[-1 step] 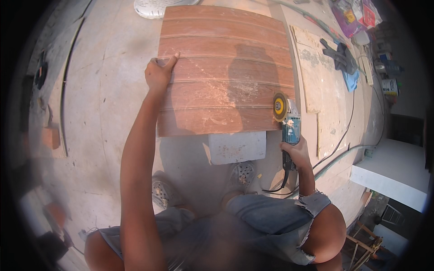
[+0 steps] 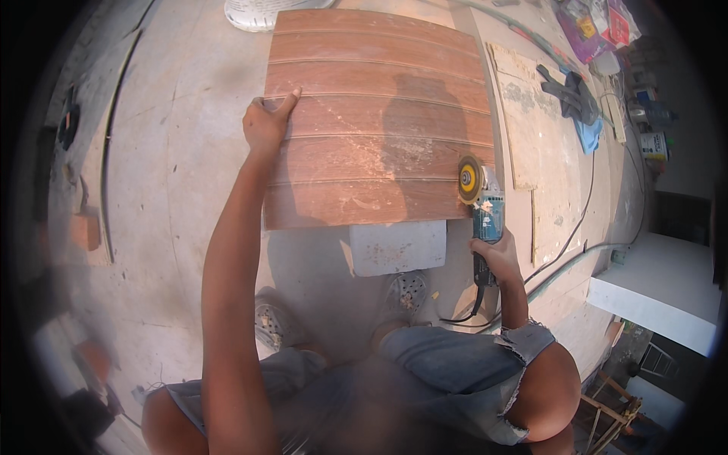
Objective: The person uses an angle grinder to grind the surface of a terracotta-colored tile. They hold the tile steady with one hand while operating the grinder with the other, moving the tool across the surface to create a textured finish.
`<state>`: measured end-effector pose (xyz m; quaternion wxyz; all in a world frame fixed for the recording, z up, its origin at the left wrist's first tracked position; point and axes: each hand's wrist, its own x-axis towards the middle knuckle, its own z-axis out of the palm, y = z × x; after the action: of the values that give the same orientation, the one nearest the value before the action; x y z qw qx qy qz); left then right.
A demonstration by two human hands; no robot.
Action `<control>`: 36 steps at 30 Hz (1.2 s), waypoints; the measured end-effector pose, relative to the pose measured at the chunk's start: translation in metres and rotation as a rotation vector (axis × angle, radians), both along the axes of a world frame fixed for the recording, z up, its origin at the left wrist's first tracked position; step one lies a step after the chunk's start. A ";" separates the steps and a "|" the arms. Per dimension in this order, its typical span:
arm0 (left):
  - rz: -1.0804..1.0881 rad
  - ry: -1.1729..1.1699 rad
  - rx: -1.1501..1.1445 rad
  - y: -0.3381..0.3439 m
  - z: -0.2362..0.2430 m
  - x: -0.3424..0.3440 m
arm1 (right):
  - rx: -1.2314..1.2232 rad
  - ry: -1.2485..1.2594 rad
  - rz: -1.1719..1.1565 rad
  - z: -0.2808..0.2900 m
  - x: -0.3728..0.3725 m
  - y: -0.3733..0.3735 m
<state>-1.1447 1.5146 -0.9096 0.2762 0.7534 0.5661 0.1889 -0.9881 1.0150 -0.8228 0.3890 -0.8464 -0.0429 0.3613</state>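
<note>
A reddish-brown, wood-look panel [image 2: 334,114] with grooves running across it lies in front of me, dusty and scuffed toward its near half. Its left edge is held by my left hand [image 2: 267,127], the thumb on top and the other fingers mostly hidden at the edge. My right hand [image 2: 502,258] is wrapped around the body of a blue-and-black angle grinder [image 2: 489,220]. The grinder's yellow-centred disc [image 2: 469,180] is at the panel's near right edge; whether it touches or spins I cannot tell. Beneath the near edge sits a pale block [image 2: 400,250].
Black cable and a green hose [image 2: 565,262] run along the floor at right. Beyond the panel's right side lie a worn board [image 2: 512,114] and dark gloves [image 2: 576,98] on blue cloth. A white slab [image 2: 652,296] stands far right. My clog-clad feet [image 2: 406,292] are close by.
</note>
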 end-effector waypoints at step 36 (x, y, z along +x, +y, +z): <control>-1.270 -0.112 -1.242 -0.352 0.098 -0.009 | 0.423 -0.059 -0.520 0.060 -0.001 -0.030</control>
<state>-1.1533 1.1623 -0.8117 0.7147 0.6292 0.0275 -0.3044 -0.9891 0.9855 -0.7629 0.6338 -0.7396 0.0893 0.2081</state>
